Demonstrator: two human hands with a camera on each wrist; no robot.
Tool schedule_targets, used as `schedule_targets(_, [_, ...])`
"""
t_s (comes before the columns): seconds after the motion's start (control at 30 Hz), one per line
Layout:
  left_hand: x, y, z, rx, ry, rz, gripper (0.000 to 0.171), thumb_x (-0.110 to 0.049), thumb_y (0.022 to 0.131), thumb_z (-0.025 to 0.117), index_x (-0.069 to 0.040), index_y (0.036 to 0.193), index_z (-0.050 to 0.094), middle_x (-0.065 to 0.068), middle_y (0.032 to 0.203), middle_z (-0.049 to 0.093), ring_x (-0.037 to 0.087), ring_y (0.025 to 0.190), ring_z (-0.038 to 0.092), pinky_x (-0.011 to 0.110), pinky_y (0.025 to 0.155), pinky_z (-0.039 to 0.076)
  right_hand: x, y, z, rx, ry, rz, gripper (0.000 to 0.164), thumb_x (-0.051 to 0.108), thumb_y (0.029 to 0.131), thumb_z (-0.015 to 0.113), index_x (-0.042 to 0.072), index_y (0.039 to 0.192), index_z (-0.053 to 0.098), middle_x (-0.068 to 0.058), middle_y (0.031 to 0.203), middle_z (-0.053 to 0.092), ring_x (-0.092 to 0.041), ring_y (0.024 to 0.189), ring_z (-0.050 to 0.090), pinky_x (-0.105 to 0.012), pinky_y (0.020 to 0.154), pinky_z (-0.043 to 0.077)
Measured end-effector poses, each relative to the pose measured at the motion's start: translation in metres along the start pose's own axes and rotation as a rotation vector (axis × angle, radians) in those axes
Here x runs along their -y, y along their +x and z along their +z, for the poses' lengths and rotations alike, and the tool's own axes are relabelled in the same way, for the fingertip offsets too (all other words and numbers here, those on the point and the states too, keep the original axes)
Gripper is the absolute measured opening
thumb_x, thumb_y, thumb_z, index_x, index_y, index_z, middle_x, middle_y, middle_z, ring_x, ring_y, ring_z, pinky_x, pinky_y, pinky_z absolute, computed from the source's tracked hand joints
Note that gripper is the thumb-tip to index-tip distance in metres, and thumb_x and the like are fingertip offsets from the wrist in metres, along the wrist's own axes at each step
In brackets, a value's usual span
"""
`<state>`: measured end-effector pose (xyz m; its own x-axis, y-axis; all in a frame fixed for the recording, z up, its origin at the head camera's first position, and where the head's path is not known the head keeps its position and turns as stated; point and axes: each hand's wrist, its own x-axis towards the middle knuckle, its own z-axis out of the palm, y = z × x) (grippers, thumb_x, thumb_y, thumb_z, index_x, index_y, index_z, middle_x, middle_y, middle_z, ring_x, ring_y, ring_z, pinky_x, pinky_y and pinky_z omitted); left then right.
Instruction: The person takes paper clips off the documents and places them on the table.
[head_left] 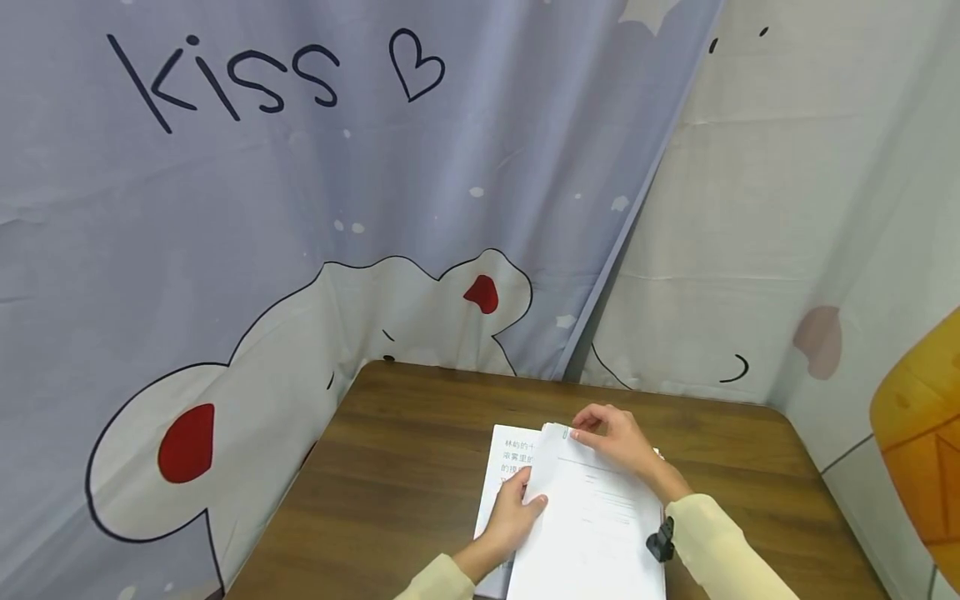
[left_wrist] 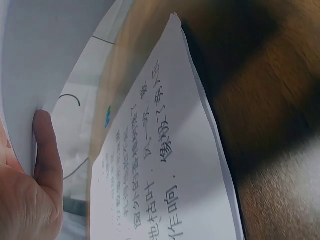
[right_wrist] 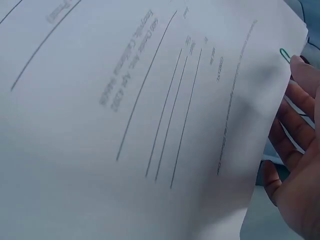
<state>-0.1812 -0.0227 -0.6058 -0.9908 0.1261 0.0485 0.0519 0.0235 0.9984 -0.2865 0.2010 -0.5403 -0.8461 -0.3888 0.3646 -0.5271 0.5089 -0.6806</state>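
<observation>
A stack of printed paper sheets (head_left: 592,517) is held up at a tilt between both hands. My left hand (head_left: 513,517) grips its left edge, thumb on the front and fingers behind. At the top edge a green paper clip (right_wrist: 285,54) sits on the sheets. The thumb of my right hand (head_left: 618,437) is at the end of that clip, its fingers around the sheets' edge. Beneath, on the table, lies another stack of paper with large Chinese print (left_wrist: 150,150), partly hidden in the head view.
The wooden table (head_left: 390,475) extends around the papers, with printed curtains (head_left: 450,167) behind it. A small blue-green object (left_wrist: 107,117) lies by the lower stack's far edge. A black device (head_left: 661,542) is worn on the right wrist over a pale yellow sleeve (head_left: 720,542).
</observation>
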Motion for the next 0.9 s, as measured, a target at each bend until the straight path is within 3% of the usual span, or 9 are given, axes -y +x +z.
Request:
schedule_targets(0.17, [-0.003,0.001,0.005,0.007,-0.033,-0.006,0.045,0.007,0.094,0.063,0.003,0.139,0.061,0.022,0.13,0.071,0.029,0.11,0.072,0.03,0.086,0.06,0.007,0.001,0.004,0.019,0.054,0.024,0.017,0.012,0.089,0.085,0.015,0.103,0.077,0.005,0.094,0.075,-0.007,0.089,0.067,-0.029,0.084,0.055])
schedule_targets(0.47, [-0.005,0.001,0.01,0.002,-0.018,-0.011,0.047,0.005,0.094,0.063,0.001,0.141,0.06,0.02,0.138,0.068,0.029,0.118,0.071,0.032,0.094,0.059,0.011,0.003,0.005,0.071,0.202,0.172,0.019,0.008,0.089,0.083,0.008,0.105,0.072,-0.003,0.093,0.077,-0.007,0.085,0.069,-0.021,0.079,0.052])
schedule_targets(0.67, [-0.004,0.0,0.012,0.014,-0.016,-0.01,0.048,0.004,0.095,0.063,0.0,0.142,0.059,0.018,0.138,0.068,0.028,0.12,0.07,0.032,0.096,0.059,0.012,0.005,0.005,0.109,0.248,0.181,0.018,0.002,0.091,0.077,0.004,0.106,0.067,-0.006,0.089,0.072,-0.012,0.08,0.064,-0.022,0.078,0.05])
schedule_targets(0.9, [-0.004,0.002,0.011,0.017,-0.031,0.016,0.047,0.006,0.094,0.063,0.003,0.141,0.06,0.021,0.134,0.07,0.029,0.114,0.073,0.025,0.087,0.059,0.01,0.002,0.007,0.103,0.285,0.149,0.017,-0.002,0.095,0.069,0.002,0.109,0.061,-0.01,0.096,0.063,-0.015,0.087,0.057,-0.024,0.079,0.046])
